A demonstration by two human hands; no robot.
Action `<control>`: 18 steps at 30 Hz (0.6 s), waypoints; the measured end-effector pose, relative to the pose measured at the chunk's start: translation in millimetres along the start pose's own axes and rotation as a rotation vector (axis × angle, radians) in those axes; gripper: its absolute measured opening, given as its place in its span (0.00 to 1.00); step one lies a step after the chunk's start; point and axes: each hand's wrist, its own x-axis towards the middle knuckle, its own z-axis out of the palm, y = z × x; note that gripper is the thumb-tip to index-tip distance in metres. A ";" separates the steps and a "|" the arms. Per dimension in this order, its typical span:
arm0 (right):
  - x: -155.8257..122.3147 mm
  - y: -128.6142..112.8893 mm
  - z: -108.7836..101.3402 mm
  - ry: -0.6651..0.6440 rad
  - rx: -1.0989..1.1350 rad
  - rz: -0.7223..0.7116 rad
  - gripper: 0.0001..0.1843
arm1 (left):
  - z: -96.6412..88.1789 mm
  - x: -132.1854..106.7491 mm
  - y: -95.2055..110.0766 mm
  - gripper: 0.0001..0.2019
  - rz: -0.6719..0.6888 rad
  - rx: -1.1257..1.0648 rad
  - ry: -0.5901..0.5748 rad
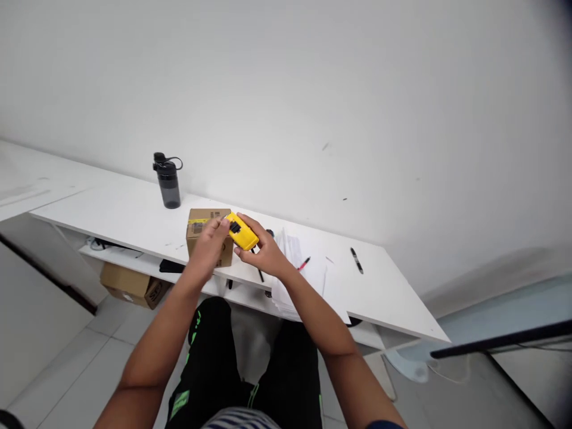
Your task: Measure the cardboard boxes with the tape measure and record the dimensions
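A yellow tape measure (245, 233) with a black slider is held up above the desk. My right hand (267, 253) is closed around its right end, thumb below and fingers along the top. Closed in a pinch, my left hand (210, 243) grips its upper left end near the slider; what exactly lies under those fingertips is hidden. Behind and below my hands stands a taped cardboard box (196, 229), partly covered by my left hand.
A dark water bottle (170, 187) stands near the wall on the white desk (111, 199). Right of my hands lie papers (313, 280) with a red and black pen (304, 263) on top. Another pen (356, 260) lies farther right. A second cardboard box (129, 285) sits below the desk.
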 end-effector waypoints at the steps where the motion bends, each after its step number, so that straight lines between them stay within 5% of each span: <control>1: 7.6 -2.4 2.9 -0.033 -0.043 -0.041 0.40 | -18.7 3.1 2.8 0.32 -0.009 -0.074 -0.061; 4: 28.2 -7.7 5.6 -0.181 -0.117 -0.090 0.37 | -64.2 11.7 7.6 0.25 -0.094 -0.207 -0.249; 8: 54.8 6.5 -5.2 -0.290 0.033 0.036 0.31 | -96.3 30.2 1.6 0.20 -0.212 -0.110 -0.198; 14: 73.1 82.9 -51.8 -0.039 0.218 0.416 0.24 | -129.2 76.3 -35.8 0.24 -0.350 0.178 0.026; 18: 62.0 110.2 -59.5 -0.050 0.110 0.553 0.21 | -134.3 95.7 -60.2 0.25 -0.475 0.456 -0.087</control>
